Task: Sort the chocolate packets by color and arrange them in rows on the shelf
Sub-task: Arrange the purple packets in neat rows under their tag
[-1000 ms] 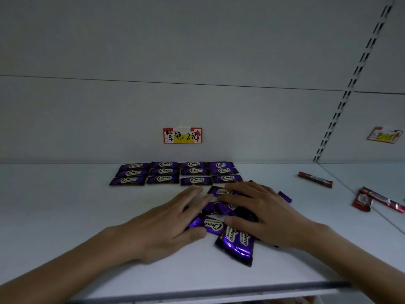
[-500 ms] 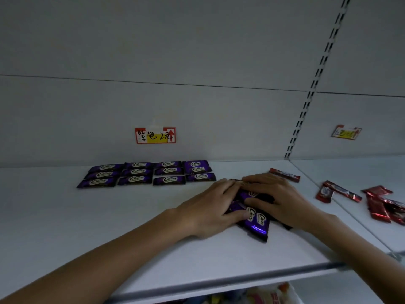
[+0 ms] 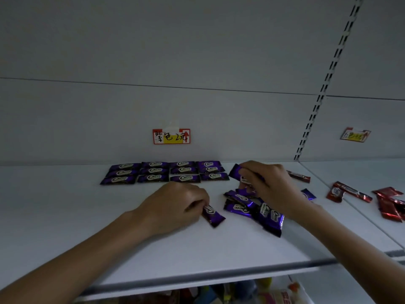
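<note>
- Head view: a white shelf [image 3: 65, 216] spans the frame and carries everything.
- Purple rows [image 3: 166, 172] lie flat at the back in a neat block, below the tag [image 3: 171, 136] on the wall.
- A loose purple pile [image 3: 258, 209] sits right of centre, partly under my right wrist.
- My left hand [image 3: 175, 205] pinches a packet [image 3: 213, 215] by one end, just left of the pile.
- My right hand [image 3: 269, 185] grips a second packet [image 3: 235, 172], raised beside the rows' right end.
- Red packets [image 3: 390, 202] lie scattered far right.

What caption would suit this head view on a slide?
Left hand pinches one purple packet, right hand grips a second packet, beside the loose pile; purple rows behind, red packets right.
</note>
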`<state>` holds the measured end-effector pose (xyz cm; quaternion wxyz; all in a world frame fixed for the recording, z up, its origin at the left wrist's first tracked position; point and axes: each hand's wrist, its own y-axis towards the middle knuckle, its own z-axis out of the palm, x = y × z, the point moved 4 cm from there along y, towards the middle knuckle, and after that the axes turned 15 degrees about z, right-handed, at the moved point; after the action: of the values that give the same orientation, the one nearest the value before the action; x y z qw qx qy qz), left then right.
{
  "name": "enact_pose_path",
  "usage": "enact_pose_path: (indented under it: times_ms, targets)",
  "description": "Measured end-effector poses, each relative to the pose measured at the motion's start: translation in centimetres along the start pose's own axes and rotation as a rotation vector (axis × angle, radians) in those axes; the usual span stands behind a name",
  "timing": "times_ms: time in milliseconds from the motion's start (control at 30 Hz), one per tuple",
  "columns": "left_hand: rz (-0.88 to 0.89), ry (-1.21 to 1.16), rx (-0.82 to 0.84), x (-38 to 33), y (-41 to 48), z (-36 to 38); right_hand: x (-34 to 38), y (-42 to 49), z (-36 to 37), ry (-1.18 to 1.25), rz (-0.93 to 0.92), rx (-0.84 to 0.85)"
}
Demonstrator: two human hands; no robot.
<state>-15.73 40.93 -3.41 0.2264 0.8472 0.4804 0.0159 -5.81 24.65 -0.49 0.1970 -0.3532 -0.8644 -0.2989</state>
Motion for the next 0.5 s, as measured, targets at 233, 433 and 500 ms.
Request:
enact_pose_path:
  times_ms: [233, 433, 500]
  targets:
    - [-0.061, -0.031, 0.108, 0.5, -2.9, -1.2, 3.9, 0.0, 3.9, 0.645, 0.335, 0.355]
    - [-0.195, 0.014, -0.021, 2.5, -8.4, -4.2, 6.3, 0.6, 6.9, 0.596, 0.274, 0.322]
    - [-0.240, 0.002, -0.108, 3.3, -9.9, -5.5, 7.0, 1.2, 8.0, 0.549, 0.260, 0.293]
